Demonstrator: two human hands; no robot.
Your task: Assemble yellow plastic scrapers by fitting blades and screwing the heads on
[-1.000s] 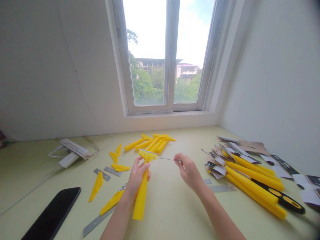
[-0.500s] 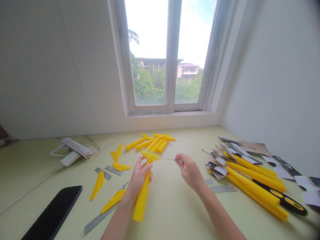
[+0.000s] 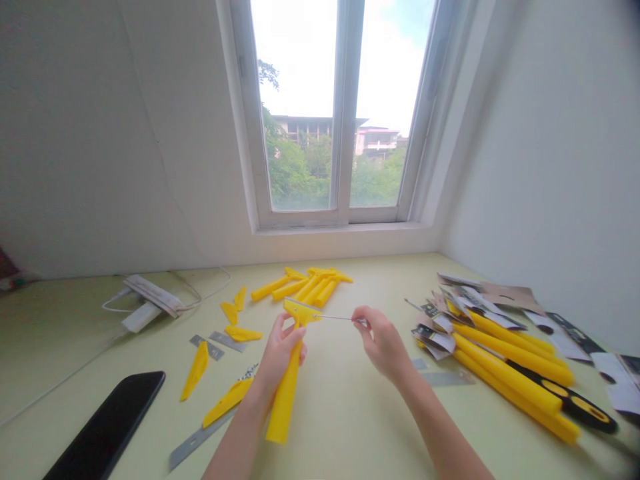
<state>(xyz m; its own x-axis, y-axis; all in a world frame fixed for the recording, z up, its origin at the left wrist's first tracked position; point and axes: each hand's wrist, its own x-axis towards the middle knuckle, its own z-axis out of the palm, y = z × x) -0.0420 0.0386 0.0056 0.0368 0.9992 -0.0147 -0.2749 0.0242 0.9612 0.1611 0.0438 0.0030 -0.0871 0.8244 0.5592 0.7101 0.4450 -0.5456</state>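
Two bare hands of ours work at the centre of the frame, above a pale green table (image 3: 345,420). With the left hand (image 3: 285,353) we grasp a yellow scraper (image 3: 284,403), fingers wrapped round the neck just below its head, thumb lying across the front. The scraper tilts, its head up and away from us, its grip pointing to the bottom of the frame. In the right hand (image 3: 381,343) we pinch a thin metal rod (image 3: 335,317) between thumb and bent fingers; its far tip meets the right end of the scraper's head, close by a screw hole.

Above our left hand in the frame, several yellow handles (image 3: 270,289) lie in a bunch. Left of centre we see five yellow caps (image 3: 194,372), flat grey blades (image 3: 226,341) and a heap of bits (image 3: 249,371) too small to tell apart. One cap rests against a long blade at the lower left, near our forearm. A black phone (image 3: 107,427) fills the lower left corner, with a white power strip (image 3: 153,295) above it. At the right, more scrapers (image 3: 510,367) lie among printed cards (image 3: 515,297). A window (image 3: 345,120) stands at top centre.
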